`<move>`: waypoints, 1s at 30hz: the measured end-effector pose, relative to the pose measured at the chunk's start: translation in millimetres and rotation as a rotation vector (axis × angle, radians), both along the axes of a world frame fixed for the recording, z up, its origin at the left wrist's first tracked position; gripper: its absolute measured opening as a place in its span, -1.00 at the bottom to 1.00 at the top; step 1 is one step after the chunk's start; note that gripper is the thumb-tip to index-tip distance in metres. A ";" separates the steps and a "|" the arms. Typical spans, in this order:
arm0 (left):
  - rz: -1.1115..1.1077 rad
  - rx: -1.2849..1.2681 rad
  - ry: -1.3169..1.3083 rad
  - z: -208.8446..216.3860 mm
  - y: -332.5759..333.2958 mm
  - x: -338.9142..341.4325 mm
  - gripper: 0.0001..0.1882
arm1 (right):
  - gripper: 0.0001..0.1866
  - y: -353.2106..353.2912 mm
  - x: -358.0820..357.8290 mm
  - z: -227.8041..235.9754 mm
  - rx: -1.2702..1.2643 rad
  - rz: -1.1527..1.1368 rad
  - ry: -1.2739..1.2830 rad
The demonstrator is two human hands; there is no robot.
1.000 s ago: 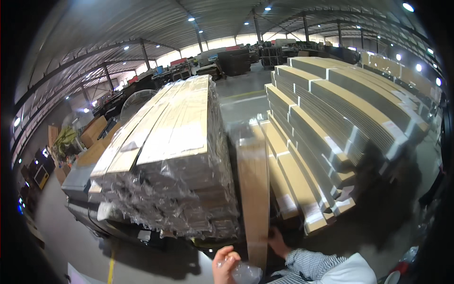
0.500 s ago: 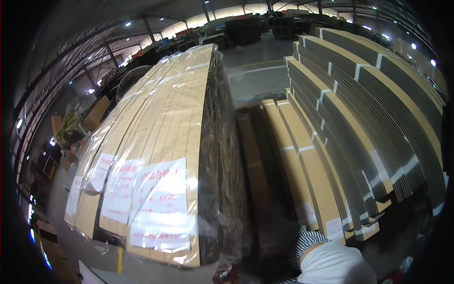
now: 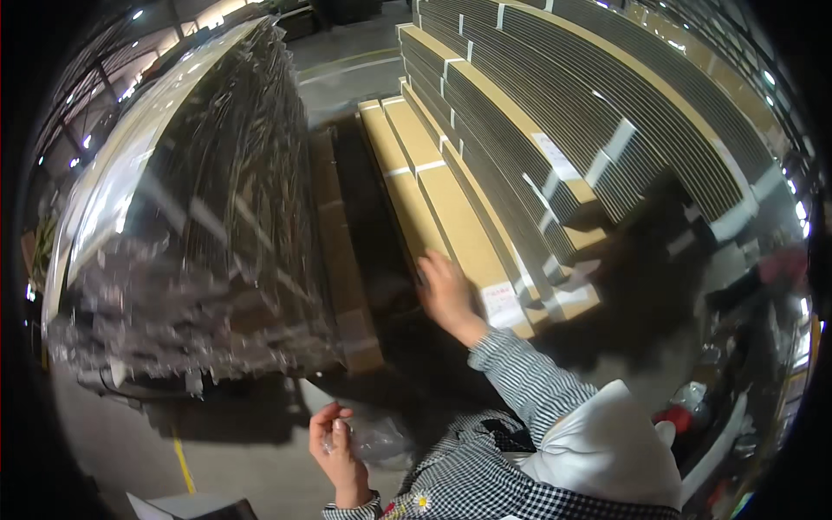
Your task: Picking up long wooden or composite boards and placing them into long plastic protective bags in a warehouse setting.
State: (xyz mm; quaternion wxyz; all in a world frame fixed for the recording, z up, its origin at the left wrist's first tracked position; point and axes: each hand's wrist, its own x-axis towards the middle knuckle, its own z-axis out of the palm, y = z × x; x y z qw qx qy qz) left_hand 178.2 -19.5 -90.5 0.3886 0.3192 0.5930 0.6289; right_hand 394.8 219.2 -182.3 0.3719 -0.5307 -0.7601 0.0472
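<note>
My right hand [image 3: 449,297] lies at the left side of a low bundle of long tan boards [image 3: 446,195], fingers stretched along its edge and slightly blurred. A white label [image 3: 501,303] with red print sits on the near end of that bundle. Lower down, the fingers of my left hand [image 3: 338,446] are closed on a white paper sheet [image 3: 316,396], whose corner sticks out above them. Clear crumpled plastic [image 3: 377,440] hangs beside the left hand; whether the fingers hold it too is unclear. My right sleeve is striped, with white cloth over the upper arm.
A tall stack wrapped in clear film [image 3: 217,234] stands at the left. Higher strapped stacks of dark-edged boards [image 3: 555,95] rise at the right. Between them runs a dark gap with a lower brown bundle [image 3: 342,269]. A red object [image 3: 679,420] lies at lower right.
The view has swung right and down. Both my hands now show: the right against the low bundle, the left with the paper. Earlier only a sleeve and white cloth were visible.
</note>
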 end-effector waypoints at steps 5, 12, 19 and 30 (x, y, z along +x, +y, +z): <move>0.086 0.059 -0.113 6.6 -77.5 25.2 -0.75 | -0.26 -120.6 99.1 -39.6 -0.162 -0.309 -0.190; -0.016 0.181 -0.184 28.2 -118.2 80.6 -0.72 | -0.20 -149.6 90.6 -49.7 -0.303 -0.488 -0.342; -0.003 0.299 -0.269 48.1 -150.9 91.2 -0.72 | -0.34 -258.2 123.8 7.0 -0.187 -0.302 -0.332; -0.169 0.260 -0.109 27.7 -135.6 145.0 -0.70 | -0.96 -340.5 92.7 101.7 -0.491 0.372 1.061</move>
